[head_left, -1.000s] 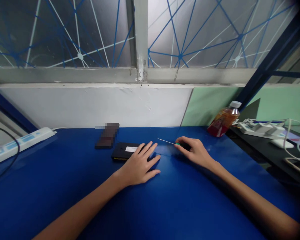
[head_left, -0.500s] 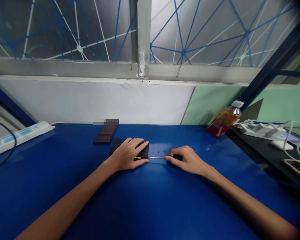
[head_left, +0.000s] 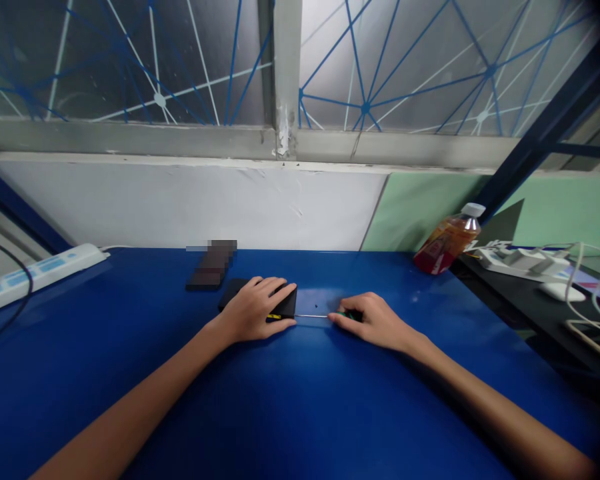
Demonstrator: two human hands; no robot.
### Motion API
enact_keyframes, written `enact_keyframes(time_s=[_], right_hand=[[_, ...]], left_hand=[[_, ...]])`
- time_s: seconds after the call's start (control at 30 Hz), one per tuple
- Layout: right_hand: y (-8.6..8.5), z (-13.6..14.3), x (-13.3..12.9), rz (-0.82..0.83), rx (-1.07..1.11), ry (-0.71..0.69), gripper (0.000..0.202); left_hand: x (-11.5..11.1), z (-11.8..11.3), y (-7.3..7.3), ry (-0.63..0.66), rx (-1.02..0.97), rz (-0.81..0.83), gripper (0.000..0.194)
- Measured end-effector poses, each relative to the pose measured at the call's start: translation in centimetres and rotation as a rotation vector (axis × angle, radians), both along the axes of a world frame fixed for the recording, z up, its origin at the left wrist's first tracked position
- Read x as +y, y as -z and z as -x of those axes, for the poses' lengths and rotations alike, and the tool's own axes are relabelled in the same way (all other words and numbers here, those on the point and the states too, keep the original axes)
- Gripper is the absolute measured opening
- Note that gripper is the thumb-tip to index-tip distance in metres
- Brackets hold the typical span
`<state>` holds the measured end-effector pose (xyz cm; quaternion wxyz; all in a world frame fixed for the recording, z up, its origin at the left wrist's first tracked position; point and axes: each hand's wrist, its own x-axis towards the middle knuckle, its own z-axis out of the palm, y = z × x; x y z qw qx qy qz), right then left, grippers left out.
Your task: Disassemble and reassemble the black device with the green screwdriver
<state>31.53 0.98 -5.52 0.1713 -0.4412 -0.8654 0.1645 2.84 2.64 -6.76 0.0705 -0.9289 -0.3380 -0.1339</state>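
Observation:
A flat black box (head_left: pixel 289 303) with a yellow mark on its near side lies on the blue table. My left hand (head_left: pixel 253 310) holds it down, its fingers spread over the top and its thumb along the near side. To the right, my right hand (head_left: pixel 370 319) is closed round the dark green handle of a screwdriver (head_left: pixel 313 316). The thin metal shaft points left, and its tip meets the right side of the box. A tiny dark bit (head_left: pixel 316 306), too small to name, lies on the table just behind the shaft.
Behind the box lies a dark flat object (head_left: pixel 213 267), partly pixelated. At the back right a bottle (head_left: pixel 447 240) of reddish drink leans against the frame. One power strip (head_left: pixel 45 273) is at the left; another (head_left: pixel 525 261) sits with cables on the black surface at right.
Both hands, the box and the screwdriver keep almost the same places. The whole view has shifted very slightly.

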Motion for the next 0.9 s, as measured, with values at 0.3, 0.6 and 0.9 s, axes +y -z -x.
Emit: enact_keyframes(time_s=[0.3, 0.6, 0.9], right_hand=[[-0.03, 0.03, 0.16, 0.017, 0.002, -0.014, 0.042], [-0.10, 0.21, -0.08, -0.040, -0.034, 0.001, 0.038], [-0.21, 0.04, -0.25, -0.125, -0.133, 0.022, 0.035]], left_hand=[[-0.03, -0.10, -0.10, -0.007, -0.014, 0.007, 0.062], [0.08, -0.07, 0.09, -0.005, -0.022, -0.016, 0.062], [-0.06, -0.16, -0.10, -0.007, -0.023, -0.024, 0.061]])
